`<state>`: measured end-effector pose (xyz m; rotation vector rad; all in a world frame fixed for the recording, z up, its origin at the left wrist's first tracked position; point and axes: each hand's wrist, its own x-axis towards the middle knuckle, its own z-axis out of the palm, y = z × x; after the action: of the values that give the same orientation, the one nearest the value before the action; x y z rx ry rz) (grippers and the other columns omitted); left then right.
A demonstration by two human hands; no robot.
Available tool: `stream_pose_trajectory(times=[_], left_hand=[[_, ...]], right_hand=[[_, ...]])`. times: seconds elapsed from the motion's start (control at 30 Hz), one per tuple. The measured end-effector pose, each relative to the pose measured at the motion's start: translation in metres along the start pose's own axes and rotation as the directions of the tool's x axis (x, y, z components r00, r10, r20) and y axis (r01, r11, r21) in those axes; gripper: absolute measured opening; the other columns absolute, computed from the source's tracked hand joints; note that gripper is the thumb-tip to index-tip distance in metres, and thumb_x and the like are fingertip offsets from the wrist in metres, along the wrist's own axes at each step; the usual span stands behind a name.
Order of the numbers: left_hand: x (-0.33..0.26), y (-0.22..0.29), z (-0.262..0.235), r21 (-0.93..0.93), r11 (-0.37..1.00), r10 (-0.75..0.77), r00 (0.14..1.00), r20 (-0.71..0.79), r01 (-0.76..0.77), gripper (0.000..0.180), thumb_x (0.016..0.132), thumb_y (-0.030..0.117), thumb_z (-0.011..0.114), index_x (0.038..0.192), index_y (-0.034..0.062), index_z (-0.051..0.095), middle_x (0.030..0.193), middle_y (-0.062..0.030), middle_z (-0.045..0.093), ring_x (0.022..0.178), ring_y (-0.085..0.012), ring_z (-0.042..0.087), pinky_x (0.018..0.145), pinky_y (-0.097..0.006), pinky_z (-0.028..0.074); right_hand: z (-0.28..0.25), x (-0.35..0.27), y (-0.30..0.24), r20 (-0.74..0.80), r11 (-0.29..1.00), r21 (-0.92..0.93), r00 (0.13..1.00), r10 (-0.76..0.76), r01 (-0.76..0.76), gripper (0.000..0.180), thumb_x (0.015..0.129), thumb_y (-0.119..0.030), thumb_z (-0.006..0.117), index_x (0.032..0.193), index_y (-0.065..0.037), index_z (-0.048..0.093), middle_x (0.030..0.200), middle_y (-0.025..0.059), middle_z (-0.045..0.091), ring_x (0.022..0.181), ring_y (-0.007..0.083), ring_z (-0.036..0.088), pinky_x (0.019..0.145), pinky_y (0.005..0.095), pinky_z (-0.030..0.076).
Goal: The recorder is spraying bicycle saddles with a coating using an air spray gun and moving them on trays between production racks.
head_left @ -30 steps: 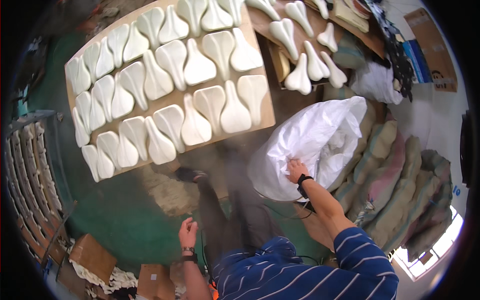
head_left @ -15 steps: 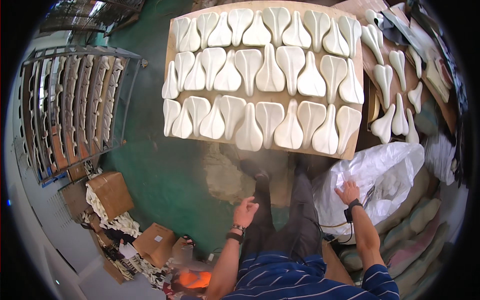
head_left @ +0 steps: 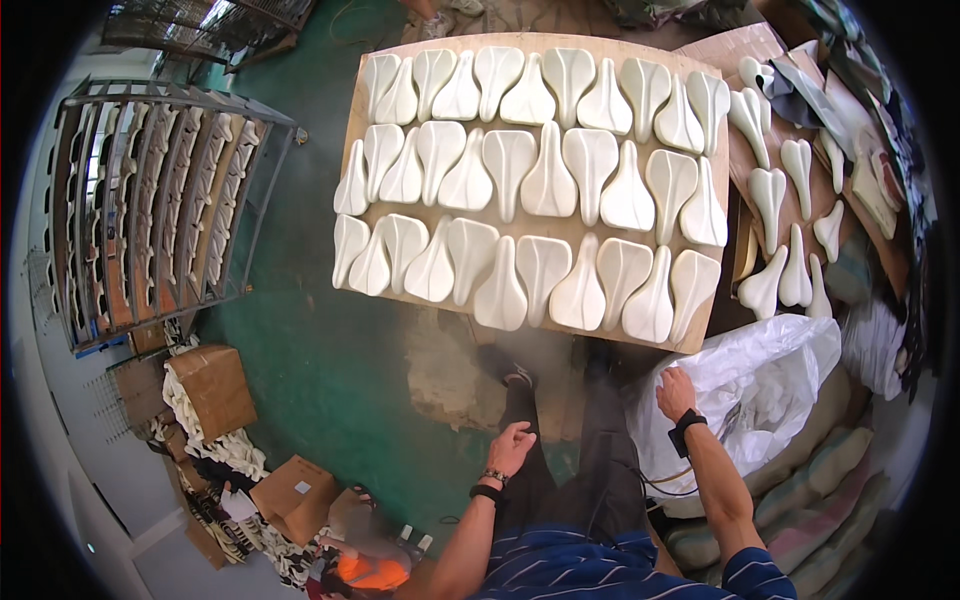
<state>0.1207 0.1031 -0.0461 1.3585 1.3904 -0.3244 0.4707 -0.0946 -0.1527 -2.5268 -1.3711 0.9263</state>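
Note:
Pale, off-white bicycle saddle-shaped pads [head_left: 508, 165] lie in three rows on a wooden board [head_left: 350, 240], their narrow ends alternating. My right hand [head_left: 676, 392], a dark band at its wrist, is closed on the rim of a white plastic bag [head_left: 735, 365]. The bag gapes beside the board's near right corner, with whitish material inside that I cannot make out. In front of my left leg, my left hand [head_left: 512, 448] hangs loosely bent, fingers partly apart, with nothing visible in it. A bracelet and a dark band circle that wrist.
More pale pads [head_left: 768, 205] lie on brown sheets at the right. A metal rack [head_left: 262, 190] loaded with similar pads stands left. Cardboard boxes [head_left: 212, 390] and scraps fill the lower left, near a person in orange [head_left: 372, 572]. Another person's feet [head_left: 437, 25] show beyond the board.
My right hand has gone from spread on the bag to closed at its rim, a little leftward. My left hand has shifted slightly right and down. The board appears lower in view.

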Motion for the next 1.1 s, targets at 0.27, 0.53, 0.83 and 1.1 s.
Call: stream_pose_trajectory(times=[0.27,0.53,0.83,1.1], left_hand=[[0.012,-0.007,0.009,-0.031,0.999,0.019,1.000,0.023,-0.018,0.039,0.088,0.028,0.071,0.121,0.0079,0.064,0.095,-0.0125,0.073,0.087,-0.0233,0.071,0.082,-0.035,0.055],[0.046,-0.048,-0.004,-0.284,0.951,-0.110,0.992,0.069,0.125,0.033,0.099,0.020,0.060,0.128,0.0059,0.057,0.099,-0.0079,0.068,0.086,-0.0163,0.068,0.076,-0.030,0.057],[0.229,-0.067,0.029,-0.939,0.331,-0.201,0.979,0.022,0.089,0.056,0.102,0.031,0.052,0.147,0.0038,0.036,0.137,-0.0191,0.049,0.129,-0.0351,0.048,0.110,-0.054,0.042],[0.323,-0.035,-0.043,-0.981,-0.129,-0.076,0.988,-0.136,-0.145,0.048,0.105,0.047,0.042,0.124,0.0056,0.059,0.119,-0.0081,0.066,0.111,-0.0251,0.060,0.100,-0.043,0.045]], right_hand=[[0.027,0.003,0.035,-0.073,0.929,0.290,0.963,0.260,-0.229,0.033,0.084,-0.012,0.060,0.113,0.003,0.064,0.105,0.0231,0.067,0.101,0.0406,0.063,0.090,0.0459,0.050],[0.056,0.094,0.092,-0.278,0.530,0.813,0.639,0.717,-0.240,0.047,0.094,-0.017,0.055,0.135,0.006,0.050,0.129,0.0210,0.061,0.121,0.0320,0.058,0.105,0.0397,0.043],[0.062,0.085,0.224,0.166,0.220,0.905,0.778,0.606,-0.365,0.061,0.099,-0.047,0.058,0.127,0.007,0.060,0.115,0.0102,0.067,0.102,0.0163,0.062,0.086,0.0312,0.051],[-0.016,0.058,0.129,0.058,0.357,0.836,0.714,0.698,-0.417,0.054,0.097,-0.043,0.063,0.116,0.007,0.066,0.108,0.0068,0.068,0.096,0.0142,0.061,0.086,0.0299,0.050]])
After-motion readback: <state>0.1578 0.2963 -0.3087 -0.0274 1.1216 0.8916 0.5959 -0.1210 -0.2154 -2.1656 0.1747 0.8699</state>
